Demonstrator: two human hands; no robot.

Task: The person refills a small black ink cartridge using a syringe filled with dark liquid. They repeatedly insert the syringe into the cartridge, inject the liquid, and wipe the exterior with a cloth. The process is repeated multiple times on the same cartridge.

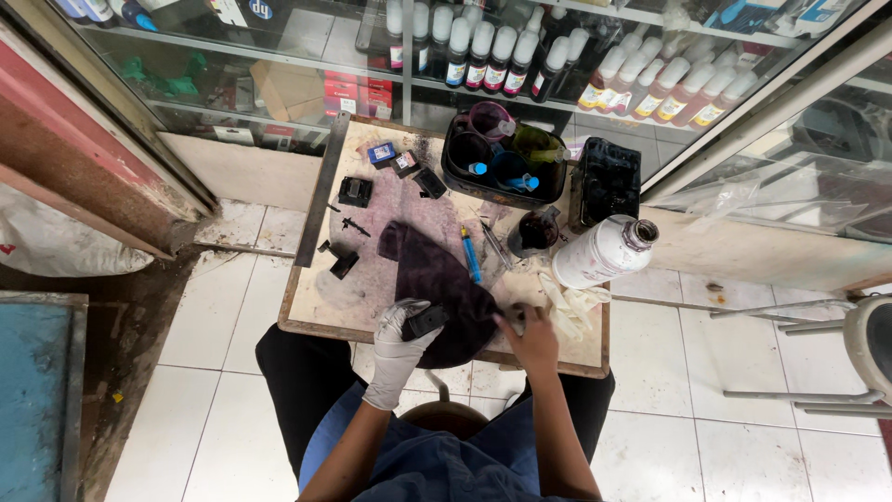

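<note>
Two hands [465, 339] work amid black cartridges [355, 191], syringe [471, 256], white bottle [599, 253].

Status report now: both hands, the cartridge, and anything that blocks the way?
Left hand, gloved, holds black cartridge over dark cloth. Right hand, bare, pinches something small, unclear. White bottle lies close by on its side.

Single head-worn view, looking steeply down from above, fairly near, onto small work table [307, 321]

Left hand [401, 336] in white glove, fingers curled shut around small dark object. Right hand [531, 336] bare, fingers pinched together. Both forearms bare, reaching forward, converging slightly.
</note>
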